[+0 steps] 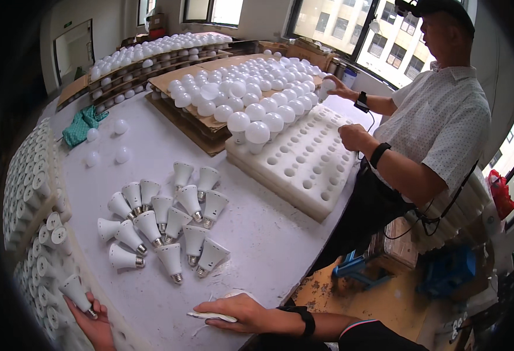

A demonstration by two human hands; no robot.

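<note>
At the lower left my left hand (95,323) is closed round a white cone-shaped bulb base (75,291), its metal screw cap pointing down toward my fingertips. This base is beside a foam tray (45,286) filled with similar ones. My right hand (236,311) rests low on the white table, closed on a folded white cloth (210,316) that sticks out under the fingers. Between and beyond my hands lies a loose group of bulb bases (162,210), several on their sides, without domes.
A co-worker (438,117) stands at the right, one hand on a bulb (328,85), beside a foam tray with holes (304,161). Domed bulbs (257,132) fill its far end. Cardboard (204,134) bears many white domes. Loose domes (122,154) lie near a green cloth (81,126).
</note>
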